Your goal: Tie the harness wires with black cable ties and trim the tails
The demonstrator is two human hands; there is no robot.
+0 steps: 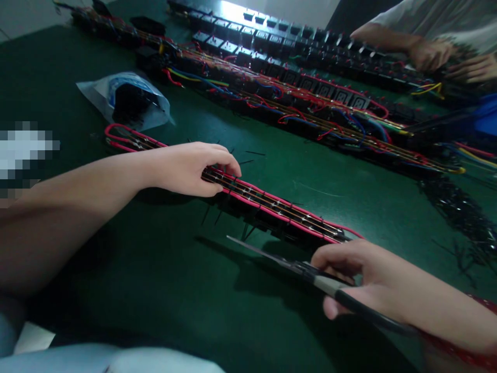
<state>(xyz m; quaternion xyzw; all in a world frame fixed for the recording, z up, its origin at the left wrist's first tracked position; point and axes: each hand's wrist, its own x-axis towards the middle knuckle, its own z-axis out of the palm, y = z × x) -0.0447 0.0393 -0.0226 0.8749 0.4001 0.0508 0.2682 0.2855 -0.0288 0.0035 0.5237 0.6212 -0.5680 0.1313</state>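
Note:
A long black power strip (277,207) with red wires and copper-coloured bars along its open upper side lies slantwise in front of me. My left hand (198,168) is closed around it left of its middle, thumb on the near side and fingers on the far side. Thin black cable-tie tails (248,231) stick out from its near edge. Near the strip's right end, my right hand (361,277) holds long-nose pliers (298,267) with grey and black handles. Their thin tip points left, close to the strip's near side and apart from my left hand.
A clear plastic bag (134,98) of black ties lies behind my left hand. Several wired strips (272,103) fill the back of the green table (166,290). Black scraps (462,217) are heaped at right. Another person's hands (430,54) work at the far right.

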